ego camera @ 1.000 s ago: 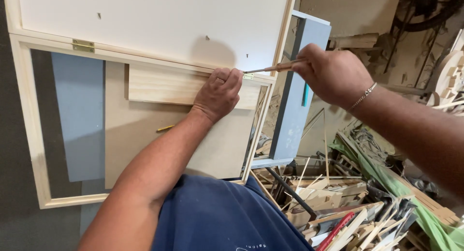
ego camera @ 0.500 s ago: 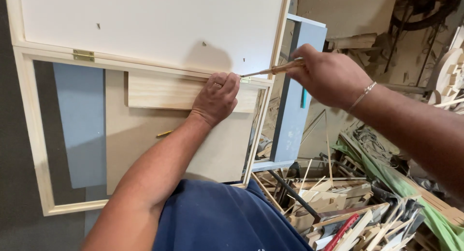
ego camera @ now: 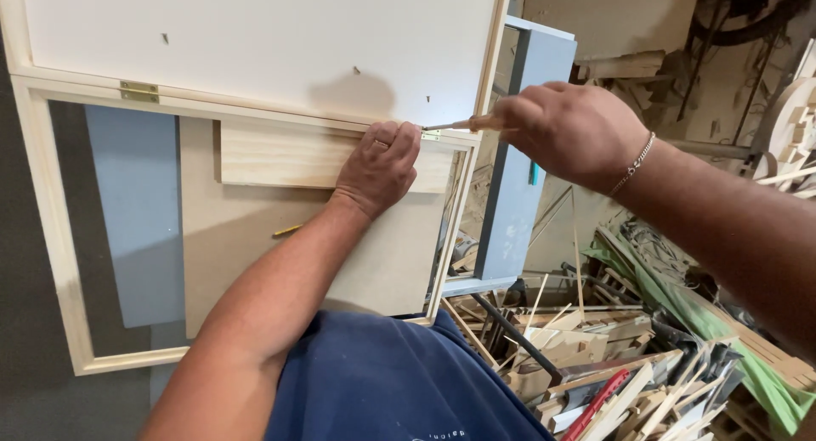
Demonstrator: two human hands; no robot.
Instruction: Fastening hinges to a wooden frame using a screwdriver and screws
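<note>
My left hand (ego camera: 380,165) presses flat on a pale rectangular wooden board (ego camera: 280,155) lying inside a light wooden frame (ego camera: 53,237), fingertips at the small brass hinge (ego camera: 431,136) on the frame's top rail. My right hand (ego camera: 571,132) grips a wooden-handled screwdriver (ego camera: 459,124), its tip at that hinge. A white panel (ego camera: 255,42) lies above; a heap of wood offcuts (ego camera: 595,356) lies to my right.
</note>
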